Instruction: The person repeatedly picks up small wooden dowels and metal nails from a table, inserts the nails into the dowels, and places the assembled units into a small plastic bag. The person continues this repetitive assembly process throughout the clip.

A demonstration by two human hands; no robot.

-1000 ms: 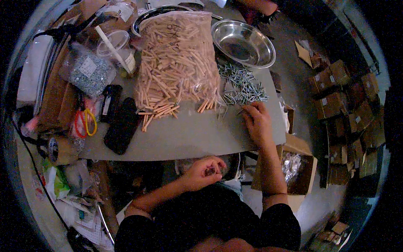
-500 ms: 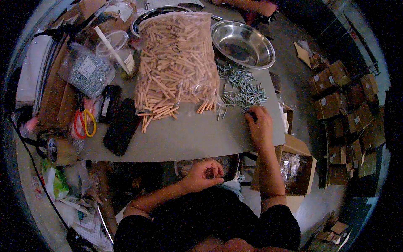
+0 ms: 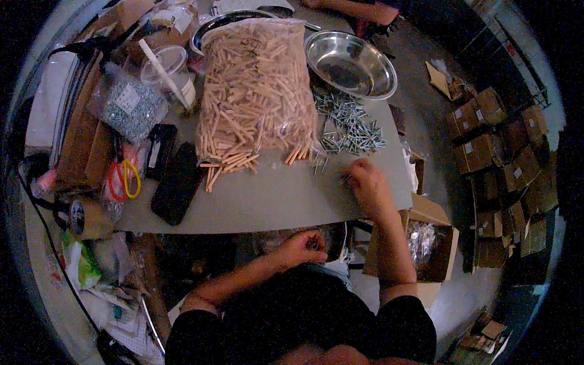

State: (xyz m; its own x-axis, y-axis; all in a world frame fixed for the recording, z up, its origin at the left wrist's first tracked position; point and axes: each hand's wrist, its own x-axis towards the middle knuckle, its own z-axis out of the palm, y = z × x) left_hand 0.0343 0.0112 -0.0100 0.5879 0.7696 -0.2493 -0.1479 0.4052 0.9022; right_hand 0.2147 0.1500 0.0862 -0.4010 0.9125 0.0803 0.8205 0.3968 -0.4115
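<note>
A loose pile of silvery screws [image 3: 354, 129] lies at the right of the grey table [image 3: 267, 198]. Just in front of it, my right hand [image 3: 370, 188] is closed in a pinch, with a small screw at its fingertips. Below the table's front edge and close to my body, my left hand [image 3: 304, 248] curls round something small and dark, mostly hidden by the fingers. A large clear bag of wooden dowels [image 3: 255, 91] stands left of the screws, and several dowels spill from its near end.
A steel bowl [image 3: 351, 64] sits behind the screws. At the left are a bag of small metal parts [image 3: 129, 106], a plastic tub [image 3: 173, 79], scissors [image 3: 125, 179] and a dark flat object [image 3: 176, 188]. An open carton [image 3: 447, 252] stands right of the table, near stacked boxes [image 3: 486, 152].
My right hand has drawn back from the edge of the screw pile, toward me and slightly left. My left hand has shifted slightly right, its fingers still curled.
</note>
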